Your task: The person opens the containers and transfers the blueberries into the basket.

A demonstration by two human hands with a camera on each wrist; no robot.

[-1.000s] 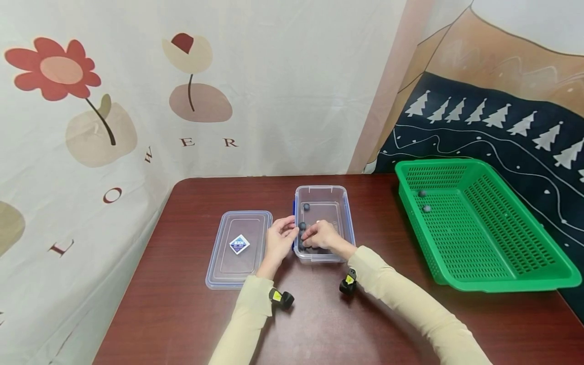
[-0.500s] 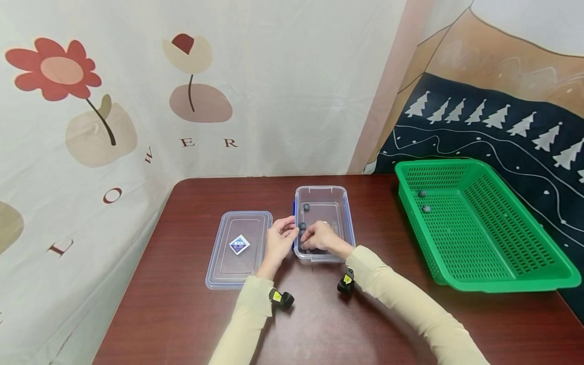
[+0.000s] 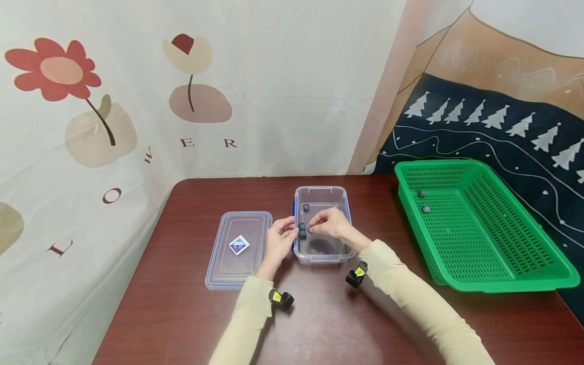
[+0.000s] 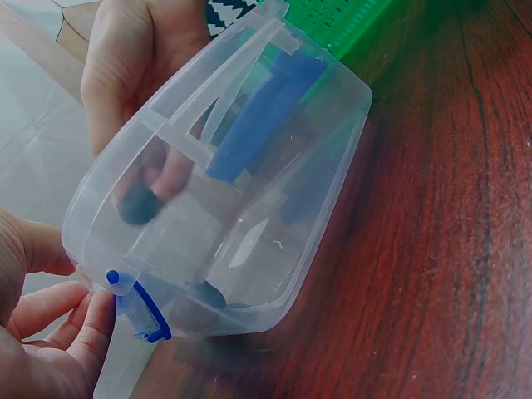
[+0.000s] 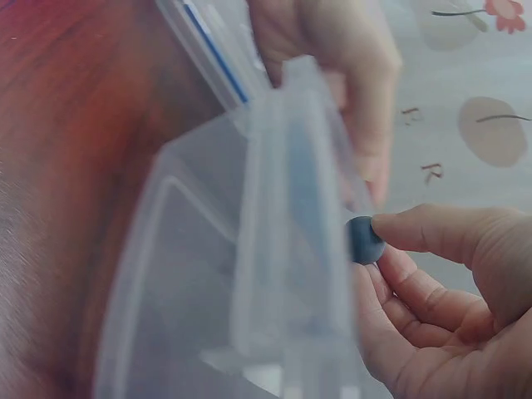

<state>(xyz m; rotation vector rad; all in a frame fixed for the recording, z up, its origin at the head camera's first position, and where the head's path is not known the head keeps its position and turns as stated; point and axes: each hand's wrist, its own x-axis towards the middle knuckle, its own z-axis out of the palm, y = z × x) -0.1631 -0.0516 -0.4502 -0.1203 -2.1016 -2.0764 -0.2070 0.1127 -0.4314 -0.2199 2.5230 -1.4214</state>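
Right hand [image 3: 332, 223] pinches 1 blueberry [image 3: 311, 230] — 3 remain in box [image 3: 345, 213], 2 in basket [image 3: 524, 276]; left hand [image 3: 279, 238] grips box.

A clear plastic box [image 3: 325, 195] with blue clips is showing dark blue-grey balls [image 3: 306, 207] through its walls, and a matching clear lid [image 3: 237, 268] beside it is bearing a blue-and-white diamond label. The table [image 3: 191, 314] is glowing a dark reddish-brown wood grain, while a bright green mesh basket [image 3: 502, 274] is holding two more grey balls. Behind, a cream cloth [image 3: 274, 76] is displaying red and brown flowers with brown letters, and a navy cloth [image 3: 502, 142] is carrying white pine trees.
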